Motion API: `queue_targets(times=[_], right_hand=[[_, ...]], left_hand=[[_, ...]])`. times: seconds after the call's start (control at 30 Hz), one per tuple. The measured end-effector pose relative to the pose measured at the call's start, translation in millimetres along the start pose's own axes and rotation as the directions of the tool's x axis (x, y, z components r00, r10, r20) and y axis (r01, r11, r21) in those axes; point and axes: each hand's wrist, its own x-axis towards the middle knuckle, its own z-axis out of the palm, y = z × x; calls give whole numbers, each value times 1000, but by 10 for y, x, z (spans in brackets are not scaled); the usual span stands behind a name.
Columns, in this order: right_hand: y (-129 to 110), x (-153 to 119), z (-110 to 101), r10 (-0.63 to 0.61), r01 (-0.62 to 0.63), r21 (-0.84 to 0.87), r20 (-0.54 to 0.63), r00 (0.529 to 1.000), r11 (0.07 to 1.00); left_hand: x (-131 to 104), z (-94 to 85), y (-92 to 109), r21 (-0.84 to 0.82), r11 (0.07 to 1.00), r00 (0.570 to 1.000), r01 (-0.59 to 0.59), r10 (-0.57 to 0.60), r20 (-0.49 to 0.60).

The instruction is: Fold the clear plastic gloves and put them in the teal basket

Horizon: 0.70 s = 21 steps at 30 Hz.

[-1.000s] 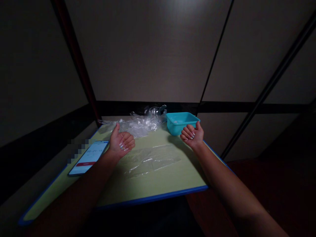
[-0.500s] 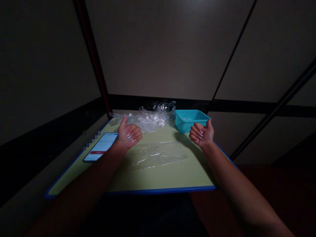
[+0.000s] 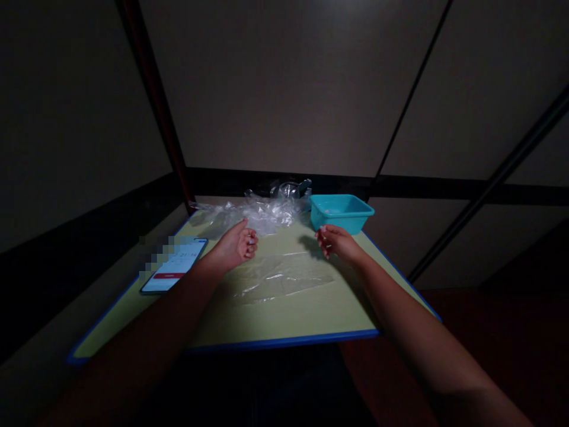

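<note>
My left hand [image 3: 237, 244] hovers over the left part of the table, between the phone and a flat clear plastic bag [image 3: 284, 281]. Its fingers are loosely curled and apart, with nothing in them. Above the right end of that bag hangs my right hand [image 3: 336, 242], close in front of a turquoise plastic tub [image 3: 342, 214]. Its fingers are bent and spread a little, and I see nothing held. A heap of crumpled clear plastic bags [image 3: 271, 210] lies beyond my left hand, beside the tub.
A phone [image 3: 178, 264] with a lit screen lies at the table's left edge, partly behind my left forearm. The yellow table [image 3: 293, 323] has a blue rim. Panelled walls [image 3: 284, 107] stand close behind and to the left.
Both hands have loosened from closed fists with thumbs up to slack, partly opened fingers. My right hand has moved left and turned inward. The view has shifted slightly.
</note>
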Motion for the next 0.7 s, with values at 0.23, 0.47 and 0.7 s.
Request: queue_targets(times=[0.23, 0.47, 0.7], right_hand=[[-43, 11, -52, -8, 11, 37, -74, 997, 999], [-8, 17, -48, -20, 20, -11, -28, 999, 1000], [1, 27, -64, -14, 13, -14, -33, 999, 1000]], left_hand=[[-107, 61, 92, -131, 986, 992, -101, 110, 66], [-134, 69, 81, -130, 975, 972, -181, 197, 128], [-179, 48, 101, -263, 944, 948, -201, 254, 189]])
